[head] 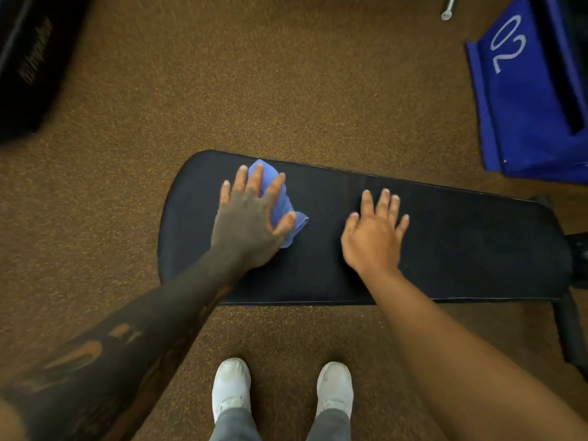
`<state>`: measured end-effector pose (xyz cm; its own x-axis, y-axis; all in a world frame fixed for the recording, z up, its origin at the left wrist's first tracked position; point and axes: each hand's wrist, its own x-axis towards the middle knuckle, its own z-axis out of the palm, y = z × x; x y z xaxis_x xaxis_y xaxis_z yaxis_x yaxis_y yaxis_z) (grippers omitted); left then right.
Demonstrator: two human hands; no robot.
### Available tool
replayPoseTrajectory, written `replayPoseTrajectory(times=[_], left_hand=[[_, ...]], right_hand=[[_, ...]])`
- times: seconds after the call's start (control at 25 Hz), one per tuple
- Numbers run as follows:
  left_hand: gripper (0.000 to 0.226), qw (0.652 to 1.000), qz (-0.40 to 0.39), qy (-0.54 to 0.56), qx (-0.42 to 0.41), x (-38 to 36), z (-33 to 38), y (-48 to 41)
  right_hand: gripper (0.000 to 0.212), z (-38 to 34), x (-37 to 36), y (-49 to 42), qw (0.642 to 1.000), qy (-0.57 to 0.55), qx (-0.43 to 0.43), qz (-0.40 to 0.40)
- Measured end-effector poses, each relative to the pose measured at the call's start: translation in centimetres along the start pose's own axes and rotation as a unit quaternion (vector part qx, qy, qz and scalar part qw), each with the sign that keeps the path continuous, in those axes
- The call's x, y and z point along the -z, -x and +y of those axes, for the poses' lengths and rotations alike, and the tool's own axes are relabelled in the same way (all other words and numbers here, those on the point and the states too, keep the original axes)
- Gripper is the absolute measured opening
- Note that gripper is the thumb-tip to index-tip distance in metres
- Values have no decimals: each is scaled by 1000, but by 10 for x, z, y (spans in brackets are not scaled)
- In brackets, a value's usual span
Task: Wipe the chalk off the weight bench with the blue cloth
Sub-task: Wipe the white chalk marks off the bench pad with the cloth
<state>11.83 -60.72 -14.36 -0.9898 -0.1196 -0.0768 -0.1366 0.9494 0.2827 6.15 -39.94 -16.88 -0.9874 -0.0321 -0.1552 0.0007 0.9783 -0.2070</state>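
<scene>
On bench [445,243], left hand [251,224] over cloth [280,205]

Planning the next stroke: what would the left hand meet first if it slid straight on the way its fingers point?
Probably nothing: past the left hand and blue cloth lies bare weight bench, then its far edge.

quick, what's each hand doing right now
Left hand: spread open, pressing the cloth flat on the bench.
Right hand: open, palm down, holding nothing.
</scene>
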Motion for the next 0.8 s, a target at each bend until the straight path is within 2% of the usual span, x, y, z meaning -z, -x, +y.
replayPoseTrajectory(times=[0.08,0.12,0.2,0.36,0.44,0.52,0.56,0.68,0.8], left_hand=[[80,993,-81,-89,4,-16,12,-10],[79,990,-94,-106,16,-22,15,-14],[66,990,-80,-116,9,-29,23,-17],[58,990,-58,-98,-82,-31,18,13],[57,996,-56,-49,-49,-27,11,14],[60,999,-24,5,31,-26,19,-7],[62,999,-14,-6,45,-28,27,-22],[65,998,-44,-46,-14,-37,57,-53],[64,994,-62,-37,-83,-44,70,-36]], right_hand=[[58,25,1,5,999,42,-4,-20],[58,32,0,6,999,48,7,-25],[58,39,-2,6,998,43,29,-27],[59,43,-3,7,999,27,34,-11],[62,42,-3,7,1000,14,23,-11],[63,41,-3,7,1000,11,16,-12],[63,41,-4,7,1000,12,17,-12],[62,42,-7,6,1000,14,23,-7],[61,44,-8,6,1000,11,27,5]])
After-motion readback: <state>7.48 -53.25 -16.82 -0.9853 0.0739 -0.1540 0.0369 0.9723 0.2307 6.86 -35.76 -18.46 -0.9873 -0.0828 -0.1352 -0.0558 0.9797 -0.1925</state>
